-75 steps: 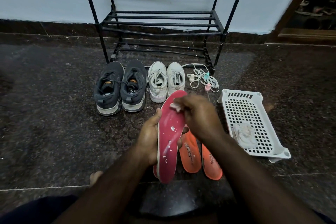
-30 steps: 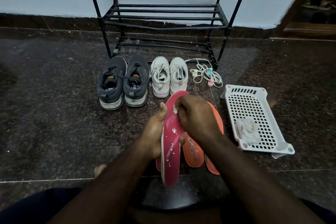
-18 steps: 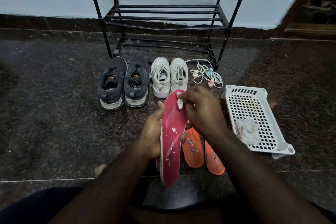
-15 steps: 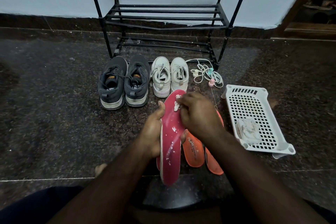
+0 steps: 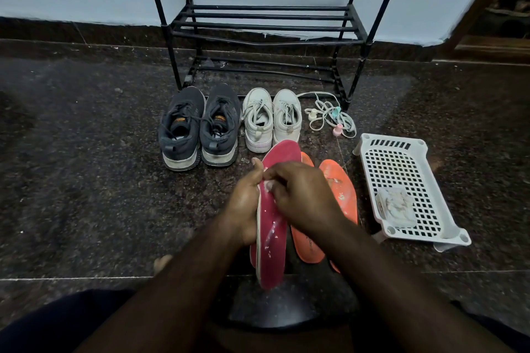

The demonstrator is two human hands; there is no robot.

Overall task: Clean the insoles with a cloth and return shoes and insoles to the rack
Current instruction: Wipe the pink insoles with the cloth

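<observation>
Wiping is the step in hand. Head view: the left hand (image 5: 246, 209) grips a long pink foam insole (image 5: 274, 226) by its left edge, thumb up along the rim, holding it on edge above the dark speckled stone floor (image 5: 86, 180). The right hand (image 5: 301, 195) has its fingers (image 5: 275, 178) curled round a small white scrap of cloth (image 5: 268, 185), pressing it to the insole's upper face; white flecks show lower down that face. A second pink insole appears to sit behind the first, though this cannot be told for certain. Two orange foam insoles (image 5: 341, 192) lie on the floor just beside, under the right forearm, one bearing pale marks. A pair of dark grey laced trainers (image 5: 198, 129) and a pair of white laced sneakers (image 5: 272, 120) stand before the black metal tube rack (image 5: 266, 26), whose visible shelves hold nothing. A tangled pale cord (image 5: 329, 117) lies near the rack foot. A white perforated plastic tray (image 5: 401, 169) to the right holds a crumpled white rag (image 5: 395, 203).

Judged from this, cleaning is early: the next move calls for drawing the cloth down over the flecked lower half.
</observation>
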